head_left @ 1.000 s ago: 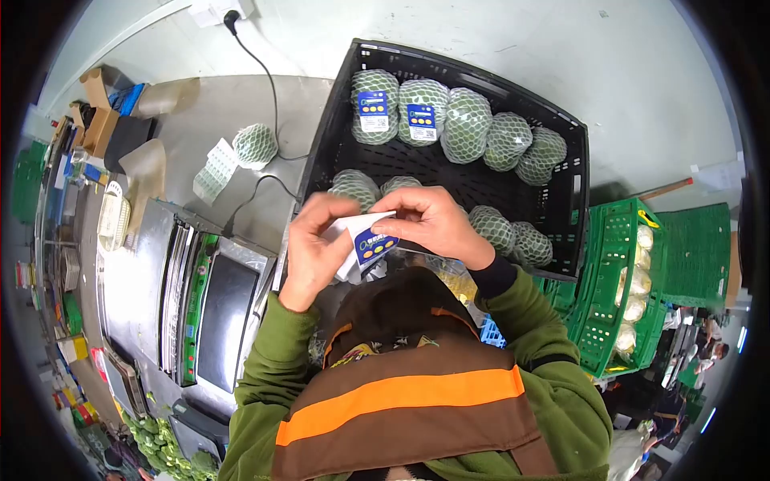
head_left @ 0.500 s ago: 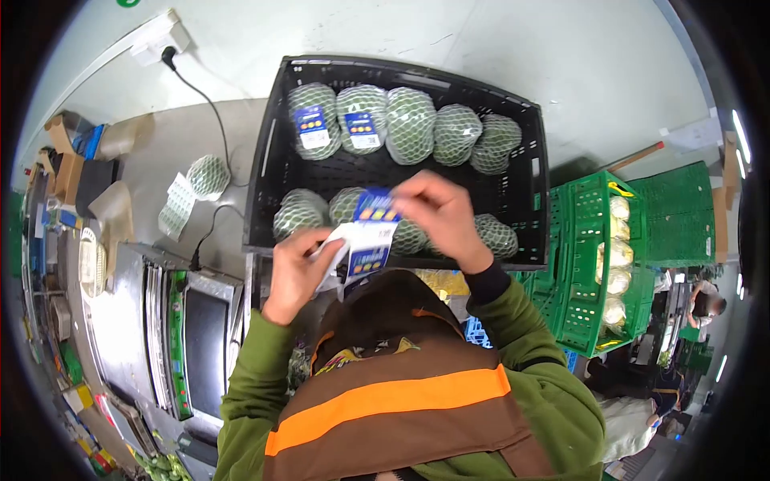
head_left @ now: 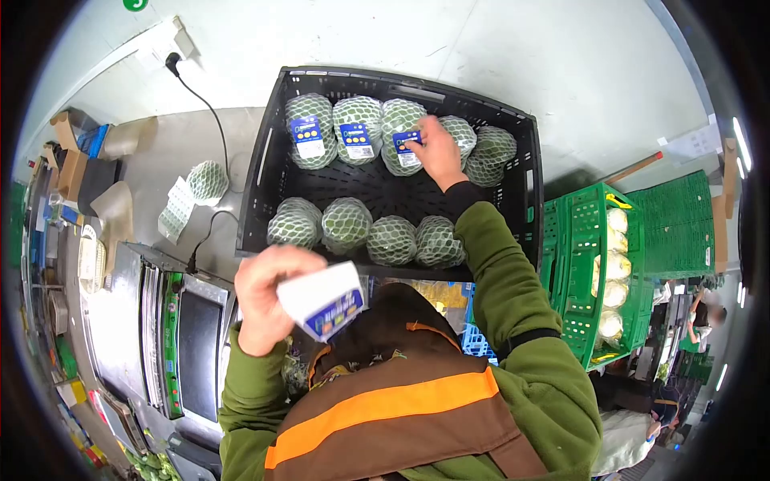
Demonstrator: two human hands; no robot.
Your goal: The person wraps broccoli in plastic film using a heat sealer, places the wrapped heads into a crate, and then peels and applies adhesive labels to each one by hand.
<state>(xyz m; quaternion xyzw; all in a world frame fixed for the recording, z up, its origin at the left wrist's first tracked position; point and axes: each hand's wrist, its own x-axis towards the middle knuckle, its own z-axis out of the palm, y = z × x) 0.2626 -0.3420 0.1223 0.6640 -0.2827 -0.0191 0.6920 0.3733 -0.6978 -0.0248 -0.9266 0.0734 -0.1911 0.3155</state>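
Note:
In the head view, my right hand point(head_left: 440, 152) reaches into a black crate point(head_left: 521, 192), its fingers pressing a blue-and-white label point(head_left: 407, 148) onto the third net-wrapped green fruit point(head_left: 401, 116) of the far row. Two fruits to the left, the first point(head_left: 305, 107) and the second point(head_left: 357, 111), bear matching labels. Further right, two fruits point(head_left: 491, 152) show no label, one partly covered by my hand. Several netted fruits point(head_left: 346, 224) form the near row, no labels visible on them. My left hand point(head_left: 269, 293), slightly blurred, grips a strip of labels point(head_left: 325, 298) outside the crate's near edge.
Left of the crate, another netted fruit point(head_left: 207, 183) lies beside a printed sheet point(head_left: 176, 210). A black cable point(head_left: 210, 104) runs down from the wall socket. Green crates point(head_left: 577, 280) with pale wrapped produce stand to the right. A person point(head_left: 702, 321) is in the far right background.
My right hand has moved from the label strip to the far row, bringing a label onto the third fruit. My left hand has drawn the strip lower and left.

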